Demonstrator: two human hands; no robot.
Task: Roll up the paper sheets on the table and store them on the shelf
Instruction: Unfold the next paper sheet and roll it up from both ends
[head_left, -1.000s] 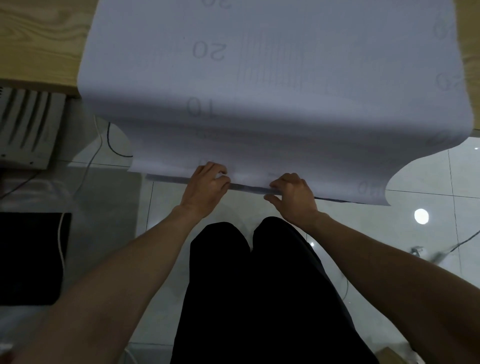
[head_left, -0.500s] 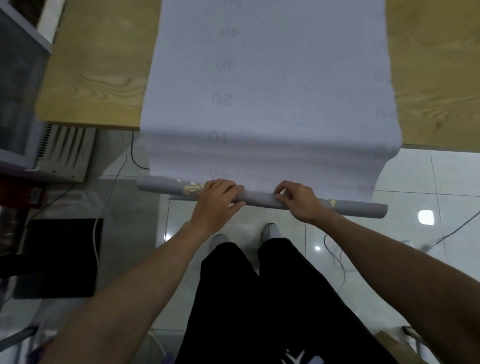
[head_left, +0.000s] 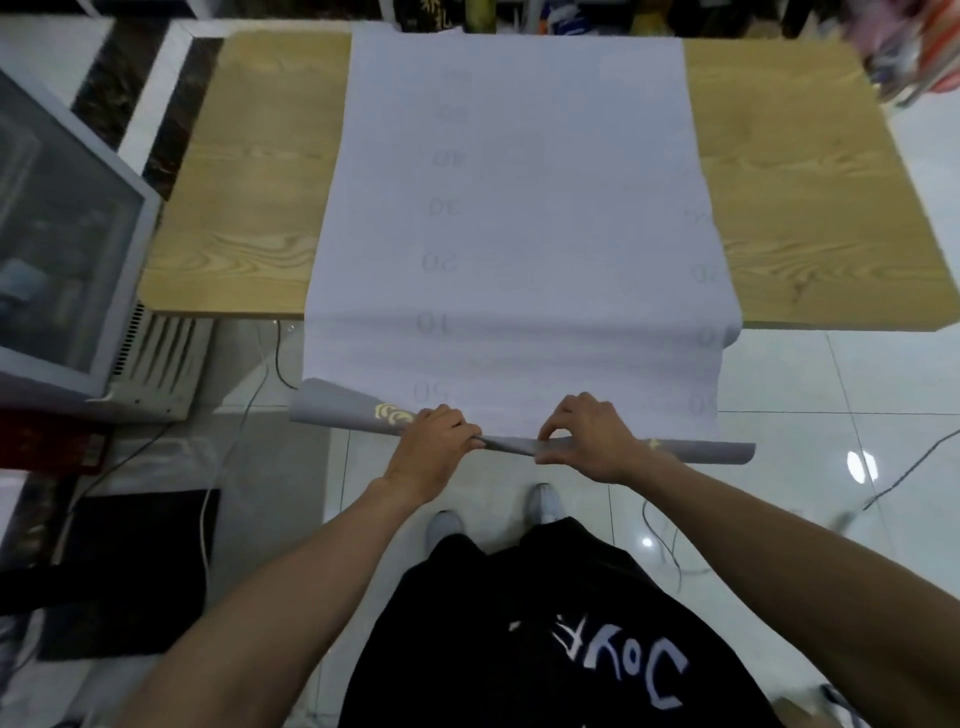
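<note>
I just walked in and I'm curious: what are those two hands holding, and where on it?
Both the left hand and right hand grip the rolled-up near end of the paper sheet, close together near the roll's middle, below the table edge.

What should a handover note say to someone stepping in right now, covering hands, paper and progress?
Left hand: grip shut on the rolled end, left of middle.
Right hand: pinching the same roll, right of middle.
Paper sheet: mostly flat on the wooden table, its near end hanging over the edge.
Done: first turns rolled; the roll's left end looks looser.
Left: roll up the rest, then shelve it.
</note>
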